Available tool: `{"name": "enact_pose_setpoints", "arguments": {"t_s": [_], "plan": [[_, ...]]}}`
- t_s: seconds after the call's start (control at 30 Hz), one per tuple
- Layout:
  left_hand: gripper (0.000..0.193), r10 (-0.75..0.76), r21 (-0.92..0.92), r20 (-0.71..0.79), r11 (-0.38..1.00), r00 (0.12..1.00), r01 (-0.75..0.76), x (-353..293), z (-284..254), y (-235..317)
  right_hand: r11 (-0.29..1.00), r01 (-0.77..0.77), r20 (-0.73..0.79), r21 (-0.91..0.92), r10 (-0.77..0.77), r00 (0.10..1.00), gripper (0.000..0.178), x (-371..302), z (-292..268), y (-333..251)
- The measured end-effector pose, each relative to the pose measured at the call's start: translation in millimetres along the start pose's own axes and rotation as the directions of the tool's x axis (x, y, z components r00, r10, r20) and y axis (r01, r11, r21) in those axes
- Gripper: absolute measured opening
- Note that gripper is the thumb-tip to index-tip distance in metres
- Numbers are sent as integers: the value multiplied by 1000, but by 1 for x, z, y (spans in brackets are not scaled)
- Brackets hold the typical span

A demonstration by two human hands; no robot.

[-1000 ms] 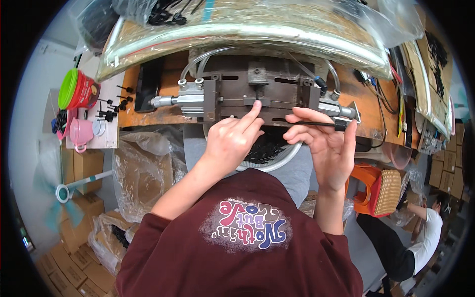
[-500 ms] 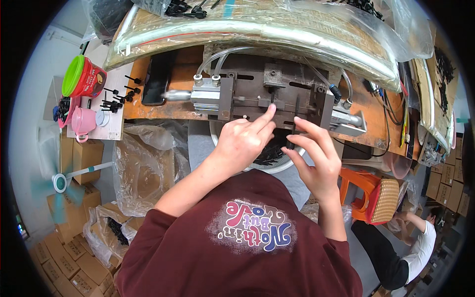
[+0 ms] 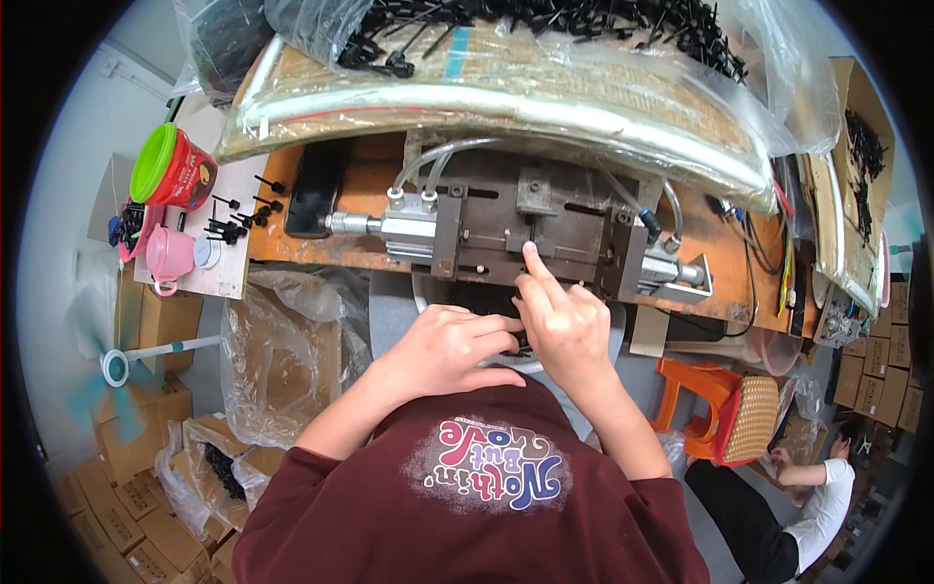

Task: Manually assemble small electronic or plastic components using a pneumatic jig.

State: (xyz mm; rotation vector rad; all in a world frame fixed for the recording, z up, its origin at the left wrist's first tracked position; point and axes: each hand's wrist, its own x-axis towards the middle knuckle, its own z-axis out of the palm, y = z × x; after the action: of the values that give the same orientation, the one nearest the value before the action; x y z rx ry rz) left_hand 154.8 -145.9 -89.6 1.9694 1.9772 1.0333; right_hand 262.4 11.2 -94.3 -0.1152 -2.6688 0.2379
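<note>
Centrally: fixture point(image 3: 496, 218), dark-brown slotted metal plate, silver cylinders point(image 3: 410, 235) at both ends, on the orange-brown counter point(image 3: 311, 251). Right hand point(image 3: 564, 324): index extended to its middle block point(image 3: 545, 242), others curled. Left hand point(image 3: 446, 347): fingers bent; any grip, cannot tell.

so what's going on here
A person works bare-handed at a dark metal fixture on a wooden bench. The right hand reaches its index finger to the small block at the fixture's middle; how hard it presses can't be told. The left hand is near the lap, and whether it holds anything is hidden. Black parts lie piled beyond the fixture, and another person is at lower right.
</note>
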Motion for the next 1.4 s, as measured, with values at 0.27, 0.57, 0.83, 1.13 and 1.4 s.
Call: {"name": "enact_pose_setpoints", "arguments": {"t_s": [0.27, 0.57, 0.83, 1.13, 1.4], "plan": [[27, 158, -1, -389, 985, 908, -171, 27, -66, 6, 980, -15, 77, 199, 0, 997, 18, 23, -29, 8], [9, 333, 299, -631, 938, 700, -177, 60, -150, -13, 975, 80, -639, -206, -196, 744, 27, 242, -131, 119], [20, 451, 522, -673, 851, 586, -56, 132, -222, -67, 842, -258, -347, -474, 90, 933, 80, 435, -126, 180], [89, 291, 487, -702, 862, 650, 141, 268, -295, -117, 946, -223, -421, -234, 109, 901, 49, 507, -168, 206], [132, 95, 347, -799, 880, 594, 326, 363, -344, -159, 979, 132, -652, 153, -1, 759, 47, 510, -217, 95]]}}
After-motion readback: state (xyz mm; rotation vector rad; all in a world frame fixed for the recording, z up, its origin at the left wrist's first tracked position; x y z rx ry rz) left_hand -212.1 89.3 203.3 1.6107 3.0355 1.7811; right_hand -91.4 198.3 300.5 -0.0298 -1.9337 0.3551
